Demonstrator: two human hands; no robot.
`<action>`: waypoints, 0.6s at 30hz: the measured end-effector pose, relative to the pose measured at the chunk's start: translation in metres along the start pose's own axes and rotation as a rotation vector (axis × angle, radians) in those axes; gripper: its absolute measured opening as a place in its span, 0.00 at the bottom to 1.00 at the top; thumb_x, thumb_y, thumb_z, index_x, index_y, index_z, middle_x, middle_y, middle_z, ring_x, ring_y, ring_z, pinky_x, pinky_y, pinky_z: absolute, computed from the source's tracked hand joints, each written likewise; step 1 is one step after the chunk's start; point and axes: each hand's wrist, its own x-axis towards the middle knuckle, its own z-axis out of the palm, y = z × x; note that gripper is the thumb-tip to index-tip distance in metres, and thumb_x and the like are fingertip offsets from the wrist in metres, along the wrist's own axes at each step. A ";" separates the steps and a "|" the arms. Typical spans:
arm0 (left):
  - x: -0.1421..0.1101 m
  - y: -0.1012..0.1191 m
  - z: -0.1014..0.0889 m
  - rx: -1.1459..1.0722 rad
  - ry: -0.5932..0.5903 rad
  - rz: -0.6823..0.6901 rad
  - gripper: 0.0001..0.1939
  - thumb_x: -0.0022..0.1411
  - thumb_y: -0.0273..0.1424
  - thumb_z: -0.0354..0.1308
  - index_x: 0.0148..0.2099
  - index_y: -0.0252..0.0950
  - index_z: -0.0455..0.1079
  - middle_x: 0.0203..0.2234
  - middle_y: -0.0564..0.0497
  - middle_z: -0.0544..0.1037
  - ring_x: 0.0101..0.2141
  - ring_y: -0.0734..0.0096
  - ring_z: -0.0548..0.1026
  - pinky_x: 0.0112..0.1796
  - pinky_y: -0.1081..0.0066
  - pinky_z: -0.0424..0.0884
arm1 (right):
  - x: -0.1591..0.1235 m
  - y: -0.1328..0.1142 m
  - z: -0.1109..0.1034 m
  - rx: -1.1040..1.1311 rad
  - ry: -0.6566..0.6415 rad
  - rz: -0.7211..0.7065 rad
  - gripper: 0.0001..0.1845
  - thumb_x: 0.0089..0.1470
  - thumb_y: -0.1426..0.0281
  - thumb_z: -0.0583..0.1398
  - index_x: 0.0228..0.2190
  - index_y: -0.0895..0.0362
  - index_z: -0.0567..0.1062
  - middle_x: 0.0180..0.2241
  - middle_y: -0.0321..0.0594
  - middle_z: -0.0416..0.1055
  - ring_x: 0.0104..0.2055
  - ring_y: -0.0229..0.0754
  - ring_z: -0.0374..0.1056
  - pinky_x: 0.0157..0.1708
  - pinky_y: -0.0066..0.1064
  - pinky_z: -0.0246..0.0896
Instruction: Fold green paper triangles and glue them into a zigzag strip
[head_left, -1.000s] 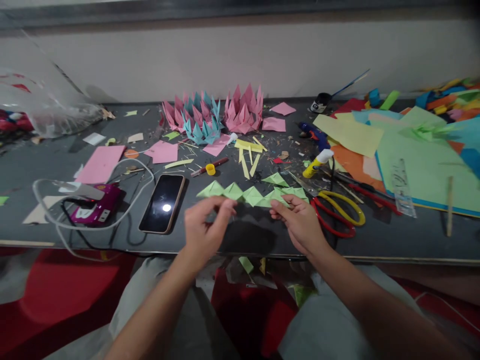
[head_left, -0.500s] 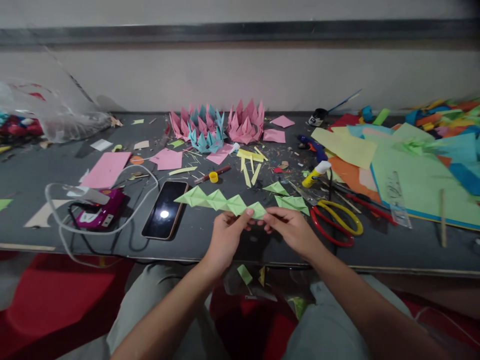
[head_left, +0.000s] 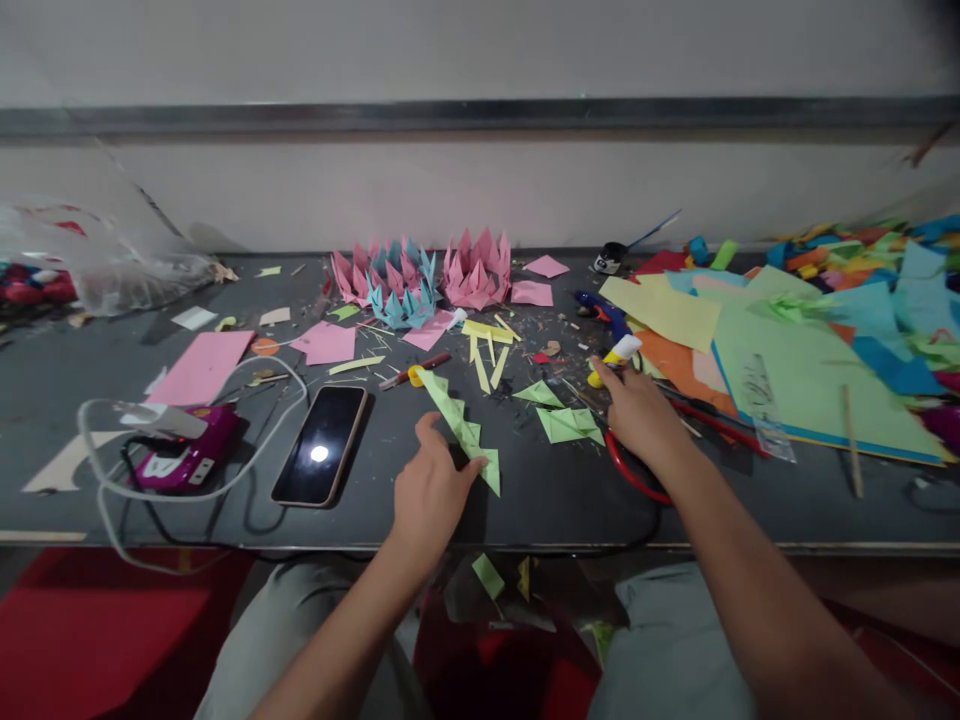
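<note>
My left hand (head_left: 431,490) pinches a light-green folded paper strip (head_left: 466,432) of joined pointed units, its thumb at the near end. The strip slants away over the dark table, its far tip beside a yellow cap (head_left: 415,376). My right hand (head_left: 641,410) is at a yellow glue stick (head_left: 619,354) with a white end, its fingers around the yellow body. The grip is partly hidden. Two loose green folded pieces (head_left: 570,425) lie between my hands. Under my right hand, scissors with a red handle (head_left: 636,478) are mostly covered.
Pink and blue folded-paper crowns (head_left: 405,300) stand at the back. A phone (head_left: 321,445) and a purple power adapter (head_left: 196,450) with cables lie left. Coloured sheets (head_left: 810,370) cover the right side, near a blue glue gun (head_left: 606,312). Paper scraps are scattered about.
My right hand has let go of the green strip and moved right to the glue stick. My left hand has lowered and turned the strip from crosswise to steeply slanted. The view has tilted up slightly.
</note>
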 end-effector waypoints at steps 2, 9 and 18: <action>0.000 0.001 -0.001 0.094 0.035 0.055 0.18 0.57 0.37 0.56 0.46 0.34 0.58 0.27 0.48 0.75 0.29 0.56 0.75 0.23 0.69 0.64 | 0.008 0.002 0.000 0.036 0.019 -0.007 0.32 0.47 0.83 0.48 0.55 0.64 0.60 0.42 0.56 0.68 0.44 0.52 0.64 0.42 0.41 0.59; 0.002 -0.005 0.001 0.077 0.013 0.656 0.08 0.61 0.23 0.48 0.33 0.37 0.66 0.35 0.48 0.76 0.39 0.67 0.73 0.41 0.67 0.68 | 0.004 -0.011 -0.024 0.414 0.374 0.108 0.17 0.52 0.70 0.54 0.45 0.56 0.69 0.37 0.47 0.73 0.35 0.47 0.67 0.35 0.36 0.61; -0.013 -0.007 0.002 0.125 -0.092 0.696 0.12 0.63 0.30 0.47 0.46 0.36 0.68 0.50 0.45 0.71 0.51 0.59 0.67 0.47 0.60 0.65 | -0.029 -0.058 -0.020 1.059 0.406 0.021 0.12 0.51 0.59 0.53 0.26 0.54 0.68 0.21 0.38 0.68 0.23 0.41 0.64 0.26 0.33 0.58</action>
